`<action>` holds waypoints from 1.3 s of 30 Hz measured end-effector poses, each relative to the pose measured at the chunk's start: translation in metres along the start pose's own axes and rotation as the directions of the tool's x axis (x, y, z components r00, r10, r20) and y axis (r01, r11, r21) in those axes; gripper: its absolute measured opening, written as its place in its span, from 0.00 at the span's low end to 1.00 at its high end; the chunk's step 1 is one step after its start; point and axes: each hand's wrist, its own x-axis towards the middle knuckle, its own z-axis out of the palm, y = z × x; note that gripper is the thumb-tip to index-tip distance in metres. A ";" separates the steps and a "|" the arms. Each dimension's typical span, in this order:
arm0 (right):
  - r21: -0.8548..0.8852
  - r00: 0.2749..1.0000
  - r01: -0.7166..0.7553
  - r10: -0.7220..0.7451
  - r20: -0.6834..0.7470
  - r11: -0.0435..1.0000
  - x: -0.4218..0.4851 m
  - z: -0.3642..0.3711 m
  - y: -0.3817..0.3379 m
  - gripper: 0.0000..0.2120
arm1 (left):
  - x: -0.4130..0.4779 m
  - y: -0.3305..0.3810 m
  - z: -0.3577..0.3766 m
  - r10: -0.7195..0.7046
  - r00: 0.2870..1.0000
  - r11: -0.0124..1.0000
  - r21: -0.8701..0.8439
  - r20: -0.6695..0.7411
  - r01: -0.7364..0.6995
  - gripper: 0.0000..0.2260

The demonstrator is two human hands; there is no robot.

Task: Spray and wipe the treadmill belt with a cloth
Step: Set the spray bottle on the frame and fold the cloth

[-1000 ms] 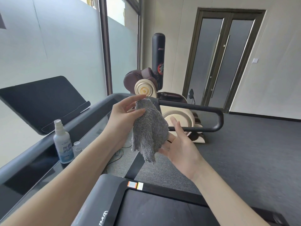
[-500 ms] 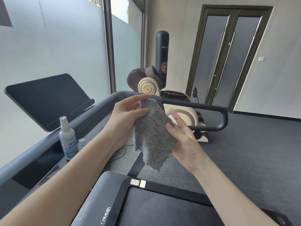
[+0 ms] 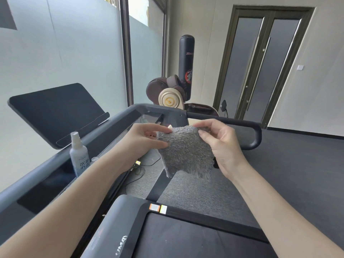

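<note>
A fluffy grey cloth [image 3: 186, 151] hangs spread in the air in front of me, above the treadmill's front end. My left hand [image 3: 143, 140] pinches its upper left corner between thumb and fingers. My right hand [image 3: 221, 144] pinches its upper right corner. The dark treadmill belt [image 3: 186, 239] lies at the bottom of the view, inside a grey frame. A white spray bottle [image 3: 79, 155] with a blue label stands upright on the console ledge to the left, apart from both hands.
The treadmill's grey handrail [image 3: 242, 125] loops behind the cloth. A black tablet holder [image 3: 55, 112] rises at the left. A massage chair [image 3: 171, 97] and a black punching bag [image 3: 186, 62] stand further back by the glass wall. Double doors [image 3: 266, 62] are at the right.
My right hand rose from under the cloth to pinch its upper right corner. The cloth went from hanging bunched in my left hand to being stretched between both hands.
</note>
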 end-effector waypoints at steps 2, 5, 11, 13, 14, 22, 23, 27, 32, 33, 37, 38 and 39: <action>-0.063 1.000 0.000 0.001 0.009 0.998 0.004 0.000 -0.001 0.12 | 0.001 0.001 0.002 -0.046 0.999 0.999 0.028 0.022 0.046 0.14; -0.120 0.999 -0.026 0.029 0.027 0.992 0.009 -0.003 0.000 0.11 | 0.003 0.005 0.004 -0.142 0.983 0.987 -0.058 0.118 0.150 0.15; -0.187 0.995 -0.063 0.076 0.067 0.980 0.010 -0.010 -0.003 0.16 | 0.010 0.006 0.003 -0.174 0.978 0.965 -0.180 0.111 0.192 0.13; -0.220 0.995 -0.052 0.069 0.071 0.974 0.010 -0.012 -0.005 0.17 | 0.011 0.007 0.003 -0.158 0.985 0.974 -0.150 0.070 0.167 0.12; -0.234 0.996 -0.045 0.063 0.070 0.971 0.010 -0.012 -0.006 0.17 | 0.011 0.008 0.004 -0.148 0.988 0.980 -0.130 0.044 0.153 0.12; -0.442 0.998 0.045 -0.060 -0.020 0.896 0.013 -0.010 -0.009 0.18 | 0.009 0.010 0.009 0.102 0.978 0.967 0.247 -0.183 -0.054 0.10; -0.461 0.997 0.049 -0.072 -0.034 0.886 0.013 -0.009 -0.009 0.18 | 0.009 0.011 0.009 0.137 0.972 0.950 0.303 -0.191 -0.074 0.10; -0.473 0.994 0.039 -0.084 -0.075 0.880 0.013 -0.009 -0.010 0.17 | 0.012 0.008 0.008 0.212 0.960 0.891 0.440 -0.180 -0.114 0.06; -0.475 0.990 0.030 -0.090 -0.105 0.879 0.016 -0.010 -0.005 0.15 | 0.012 0.003 0.007 0.155 0.983 0.923 0.371 -0.099 -0.108 0.06; -0.471 0.990 0.029 -0.091 -0.110 0.882 0.016 -0.010 -0.005 0.14 | 0.013 0.002 0.006 0.132 0.987 0.936 0.340 -0.097 -0.092 0.07; -0.486 0.987 0.021 -0.095 -0.128 0.874 0.016 -0.012 -0.006 0.13 | 0.013 0.001 0.005 0.030 0.999 0.966 0.257 -0.043 -0.018 0.06; -0.493 0.987 0.023 -0.099 -0.128 0.870 0.016 -0.013 -0.006 0.13 | 0.013 0.002 0.005 0.009 1.000 0.968 0.251 -0.011 -0.006 0.06; -0.503 0.987 0.029 -0.105 -0.124 0.864 0.016 -0.014 -0.007 0.12 | 0.012 0.004 0.006 -0.008 1.000 0.969 0.249 0.023 0.002 0.07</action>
